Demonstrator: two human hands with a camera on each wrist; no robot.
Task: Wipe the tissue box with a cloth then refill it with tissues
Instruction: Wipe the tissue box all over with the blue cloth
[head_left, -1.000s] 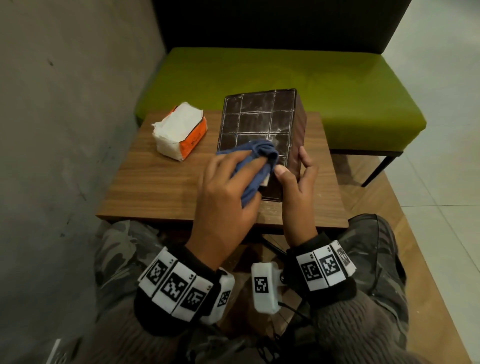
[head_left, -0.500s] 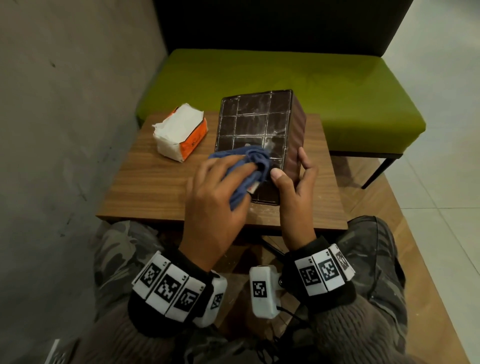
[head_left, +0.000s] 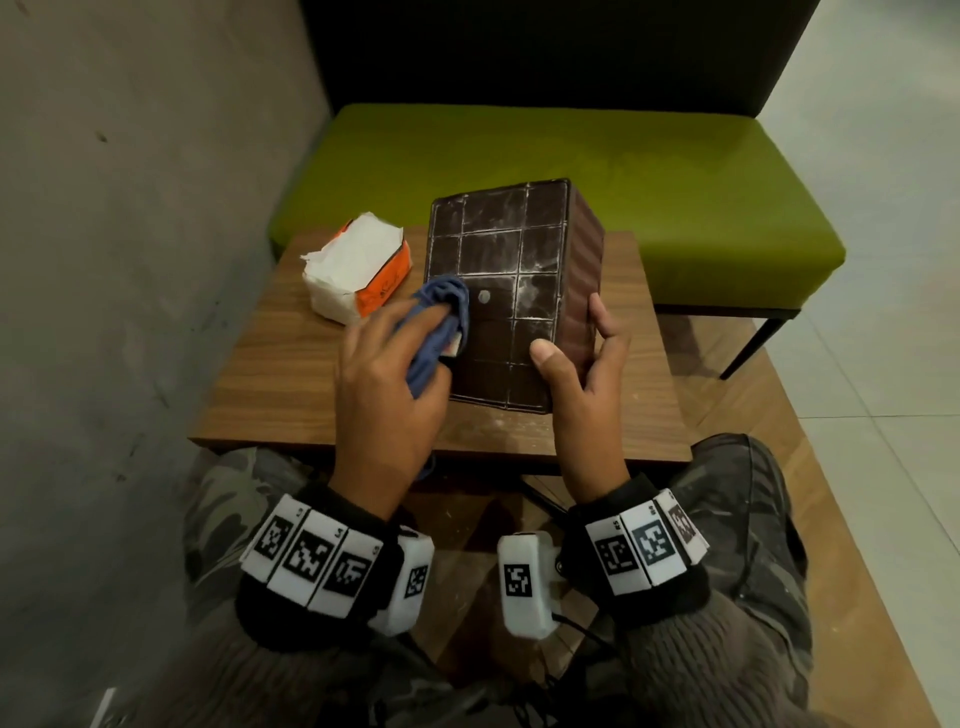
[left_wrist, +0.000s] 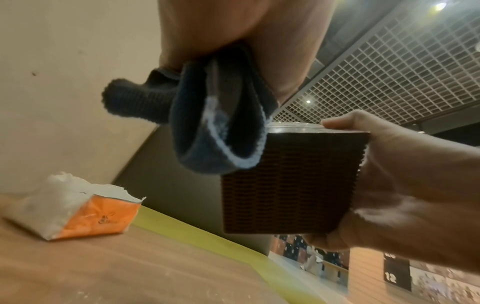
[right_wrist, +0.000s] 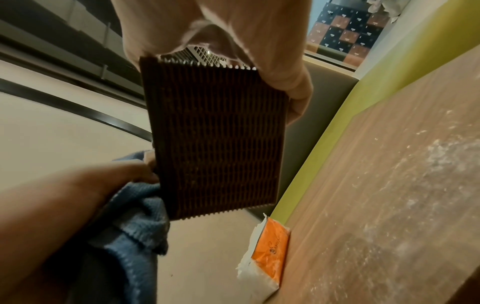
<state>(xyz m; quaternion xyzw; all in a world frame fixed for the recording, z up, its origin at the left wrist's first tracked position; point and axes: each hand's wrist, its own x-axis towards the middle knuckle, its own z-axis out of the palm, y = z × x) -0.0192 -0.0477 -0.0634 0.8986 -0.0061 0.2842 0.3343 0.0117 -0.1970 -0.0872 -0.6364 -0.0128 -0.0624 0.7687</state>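
The dark brown tissue box (head_left: 498, 249) shows a gridded face streaked with white dust; its ribbed side fills the wrist views (left_wrist: 291, 185) (right_wrist: 215, 133). My left hand (head_left: 384, 395) grips a bunched blue cloth (head_left: 441, 322) (left_wrist: 221, 133) (right_wrist: 135, 236) and presses it against the box's left edge. My right hand (head_left: 582, 374) (left_wrist: 402, 185) holds the box's near right corner, with the thumb on the top face and the fingers round the right side. A torn orange and white tissue pack (head_left: 358, 270) (left_wrist: 78, 211) (right_wrist: 270, 251) lies on the table left of the box.
The small wooden table (head_left: 291, 395) has white dust on its right part (right_wrist: 415, 164). A green bench (head_left: 675, 182) stands behind it and a grey wall (head_left: 130, 260) runs close on the left. My knees are under the table's near edge.
My left hand has swept the cloth from the middle of the box's face leftward to its left edge, uncovering a darker strip. The right hand keeps its grip on the corner.
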